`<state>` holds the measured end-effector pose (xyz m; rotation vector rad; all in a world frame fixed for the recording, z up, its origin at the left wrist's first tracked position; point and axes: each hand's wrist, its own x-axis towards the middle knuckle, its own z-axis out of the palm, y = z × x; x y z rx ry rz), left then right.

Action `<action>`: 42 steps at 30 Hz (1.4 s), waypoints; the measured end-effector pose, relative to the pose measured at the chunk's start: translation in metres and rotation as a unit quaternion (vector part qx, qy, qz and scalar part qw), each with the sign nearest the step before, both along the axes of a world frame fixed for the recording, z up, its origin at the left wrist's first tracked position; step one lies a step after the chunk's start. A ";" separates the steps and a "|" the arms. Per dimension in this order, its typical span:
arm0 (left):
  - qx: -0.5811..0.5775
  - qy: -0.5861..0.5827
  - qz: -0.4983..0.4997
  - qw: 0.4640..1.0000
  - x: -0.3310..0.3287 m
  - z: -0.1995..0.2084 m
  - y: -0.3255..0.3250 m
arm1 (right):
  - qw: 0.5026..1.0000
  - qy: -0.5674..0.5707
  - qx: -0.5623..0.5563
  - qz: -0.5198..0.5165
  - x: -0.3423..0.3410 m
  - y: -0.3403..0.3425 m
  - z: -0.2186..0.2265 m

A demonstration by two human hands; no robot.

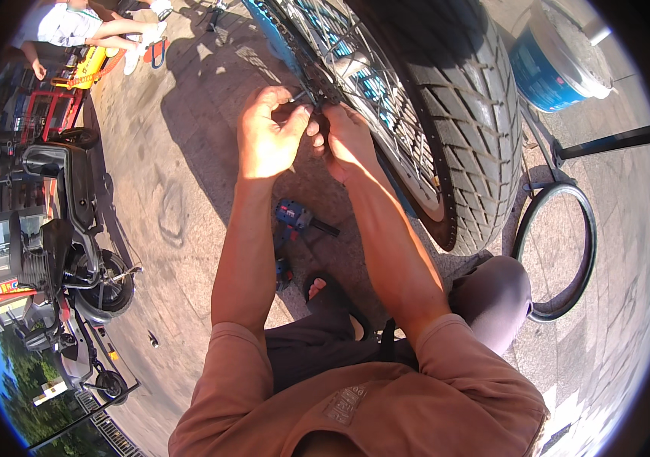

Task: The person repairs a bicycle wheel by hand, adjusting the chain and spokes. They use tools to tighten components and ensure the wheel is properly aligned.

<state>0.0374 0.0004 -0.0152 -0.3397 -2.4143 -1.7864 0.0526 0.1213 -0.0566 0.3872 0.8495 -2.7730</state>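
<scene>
A wheel with a wide, blocky-treaded tire [477,137] stands in front of me, its spokes [374,84] and a blue frame part [264,27] showing beside it. At a dark metal part [320,82] on the wheel's left side, both my hands meet. My left hand [268,137] is closed in a pinch, thumb against fingers, around something too small to make out. Close against it, my right hand [349,141] has its fingers curled under the dark part; whatever they grip is hidden.
A blue-and-black power tool [294,215] lies on the paving below my forearms. To the right are a blue-and-white bucket [549,72] and a loose black tire [590,255]. Parked scooters [85,278] line the left. At the upper left sits another person [62,27].
</scene>
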 end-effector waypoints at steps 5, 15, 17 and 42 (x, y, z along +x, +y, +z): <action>0.014 0.033 -0.010 0.999 -0.002 -0.001 0.003 | 0.999 -0.003 0.030 0.018 0.002 0.003 0.004; 0.011 0.037 0.010 0.999 -0.003 0.001 0.007 | 0.999 -0.011 -0.024 0.019 0.003 0.002 -0.006; -0.044 0.073 0.033 0.996 -0.004 0.000 0.007 | 0.999 -0.028 -0.031 -0.002 0.007 0.000 -0.012; 0.020 0.043 -0.013 0.999 -0.010 -0.009 -0.004 | 0.991 -0.065 -0.113 0.023 0.005 0.001 -0.011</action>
